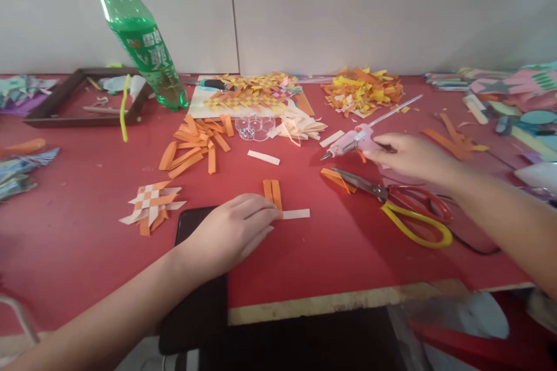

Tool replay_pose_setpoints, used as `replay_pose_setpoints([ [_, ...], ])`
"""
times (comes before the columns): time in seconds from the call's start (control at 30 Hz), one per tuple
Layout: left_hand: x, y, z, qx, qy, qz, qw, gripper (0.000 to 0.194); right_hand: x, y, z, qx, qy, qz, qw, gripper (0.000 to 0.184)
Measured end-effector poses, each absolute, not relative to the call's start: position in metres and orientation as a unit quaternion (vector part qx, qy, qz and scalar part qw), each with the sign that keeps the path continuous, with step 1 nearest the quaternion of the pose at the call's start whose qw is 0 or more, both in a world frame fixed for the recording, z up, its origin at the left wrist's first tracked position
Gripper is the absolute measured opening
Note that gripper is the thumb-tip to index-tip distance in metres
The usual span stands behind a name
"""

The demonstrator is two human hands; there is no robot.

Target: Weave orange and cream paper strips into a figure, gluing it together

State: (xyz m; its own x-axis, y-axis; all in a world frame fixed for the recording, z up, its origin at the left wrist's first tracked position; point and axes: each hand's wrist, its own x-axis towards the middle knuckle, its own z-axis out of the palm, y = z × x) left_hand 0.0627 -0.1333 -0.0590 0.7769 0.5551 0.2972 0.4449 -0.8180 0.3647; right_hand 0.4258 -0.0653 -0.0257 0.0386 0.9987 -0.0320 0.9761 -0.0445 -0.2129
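My left hand (239, 226) rests at the middle of the red table, fingers together, holding paper strips at their crossing. Two orange paper strips (273, 192) stick out above its fingertips and a white paper strip (296, 214) reaches out to the right. In my right hand (407, 153) is a pink glue gun (354, 140), its nozzle facing left and a clear glue stick (397, 110) jutting from the back. Scissors with red and yellow handles (383, 192) lie just below it, blades against an orange strip (342, 181). A woven orange-and-white paper piece (152, 204) lies to the left.
Orange strips (198, 142), white strips (300, 123) and a yellow-orange paper pile (363, 90) lie farther back. A green bottle (148, 49) stands beside a dark frame (78, 122). A black phone-like slab (195, 307) lies under my left forearm, overhanging the table's front edge (313, 306).
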Motion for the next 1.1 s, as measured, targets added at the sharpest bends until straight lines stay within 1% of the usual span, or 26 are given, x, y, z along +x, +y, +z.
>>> replay_pose_setpoints([
  [0.1,0.064,-0.13,-0.059,0.924,0.289,0.193,0.16,0.022,0.421,-0.072,-0.032,-0.709,-0.698,0.089,0.041,0.023],
  [0.2,0.068,-0.125,-0.059,0.919,0.303,0.186,0.172,0.021,0.414,-0.076,-0.032,-0.691,-0.718,0.076,0.039,0.027],
  [0.27,0.069,-0.122,-0.057,0.925,0.294,0.18,0.162,0.019,0.409,-0.079,-0.031,-0.678,-0.731,0.052,0.05,0.029],
  [0.33,0.07,-0.12,-0.054,0.935,0.272,0.177,0.14,0.018,0.4,-0.084,-0.029,-0.665,-0.743,0.012,0.079,0.03],
  [0.43,0.069,-0.12,-0.05,0.95,0.234,0.18,0.105,0.02,0.383,-0.095,-0.031,-0.627,-0.768,-0.036,0.127,0.025],
  [0.5,0.068,-0.121,-0.049,0.956,0.21,0.185,0.086,0.021,0.371,-0.103,-0.037,-0.57,-0.807,-0.051,0.149,0.02],
  [0.6,0.066,-0.119,-0.048,0.961,0.184,0.191,0.073,0.025,0.359,-0.111,-0.048,-0.498,-0.849,-0.071,0.16,0.016],
  [0.67,0.063,-0.117,-0.048,0.965,0.172,0.183,0.079,0.028,0.356,-0.112,-0.055,-0.489,-0.854,-0.074,0.161,0.013],
  [0.8,0.059,-0.117,-0.044,0.958,0.191,0.167,0.132,0.031,0.355,-0.11,-0.062,-0.477,-0.853,-0.094,0.19,0.014],
  [0.9,0.063,-0.122,-0.038,0.933,0.23,0.196,0.196,0.034,0.348,-0.114,-0.057,-0.459,-0.848,-0.089,0.248,0.013],
  [0.97,0.069,-0.126,-0.033,0.898,0.28,0.235,0.246,0.03,0.338,-0.122,-0.05,-0.449,-0.841,-0.054,0.297,0.013],
  [1.03,0.076,-0.13,-0.028,0.844,0.35,0.266,0.309,0.021,0.326,-0.131,-0.04,-0.435,-0.84,0.006,0.324,0.016],
  [1.1,0.083,-0.132,-0.024,0.809,0.366,0.28,0.365,0.026,0.313,-0.14,-0.031,-0.412,-0.843,0.078,0.336,0.018],
])
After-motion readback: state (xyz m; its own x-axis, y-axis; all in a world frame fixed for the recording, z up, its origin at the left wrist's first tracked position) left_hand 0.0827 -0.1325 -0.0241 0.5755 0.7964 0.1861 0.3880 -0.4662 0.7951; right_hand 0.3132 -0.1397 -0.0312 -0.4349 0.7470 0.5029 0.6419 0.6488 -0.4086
